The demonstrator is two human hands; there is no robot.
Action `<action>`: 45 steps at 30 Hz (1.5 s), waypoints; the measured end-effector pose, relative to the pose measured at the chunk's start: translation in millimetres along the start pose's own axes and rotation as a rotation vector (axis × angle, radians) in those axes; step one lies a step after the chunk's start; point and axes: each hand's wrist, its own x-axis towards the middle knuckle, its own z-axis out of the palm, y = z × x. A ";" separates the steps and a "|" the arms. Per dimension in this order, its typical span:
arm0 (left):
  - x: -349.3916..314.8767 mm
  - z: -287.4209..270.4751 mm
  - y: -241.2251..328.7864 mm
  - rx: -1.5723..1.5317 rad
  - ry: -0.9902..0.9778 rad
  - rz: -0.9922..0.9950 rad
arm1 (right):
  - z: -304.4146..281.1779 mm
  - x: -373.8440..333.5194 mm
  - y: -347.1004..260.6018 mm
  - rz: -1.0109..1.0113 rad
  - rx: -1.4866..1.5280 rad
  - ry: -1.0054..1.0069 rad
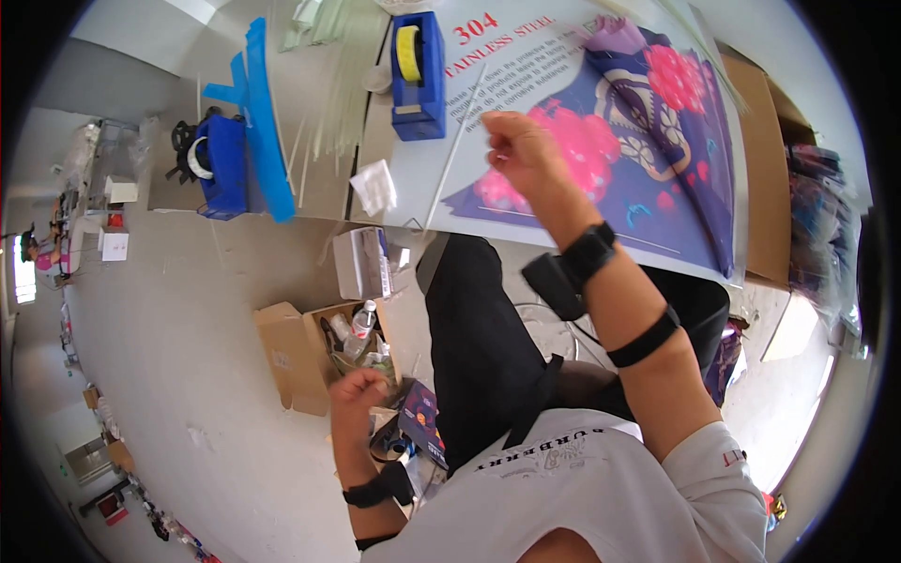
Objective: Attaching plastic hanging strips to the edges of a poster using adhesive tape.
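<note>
The white shirt point(554, 479) is nearest; to its left, the left hand point(361, 387) hangs off the counter, fingers loosely curled, and I cannot tell if it holds anything. The right arm angles forward and left, its right hand point(518, 148) above the counter point(418, 183), fingers curled narrow; whether something thin is pinched cannot be seen. Below and to the right of that hand lies the purple flowered sheet point(610, 192), probably light, soft, slippery and easily creased, best taken by its near edge. Beyond the right hand, to its left, stands a blue tape dispenser point(430, 86)
</note>
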 end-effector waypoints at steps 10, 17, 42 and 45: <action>98.6 78.4 82.6 0.494 -0.242 0.679 | -211.3 -118.4 -76.3 -0.029 0.537 0.012; 112.9 132.5 103.7 0.477 -0.390 0.399 | -283.8 -157.4 -46.4 -0.176 0.786 0.127; 177.8 173.9 95.4 0.832 0.023 0.432 | -300.1 -154.9 -41.2 -0.449 -0.758 0.715; 177.8 166.6 94.4 0.806 -0.006 0.380 | -294.9 -158.5 -39.8 -0.417 -0.524 0.645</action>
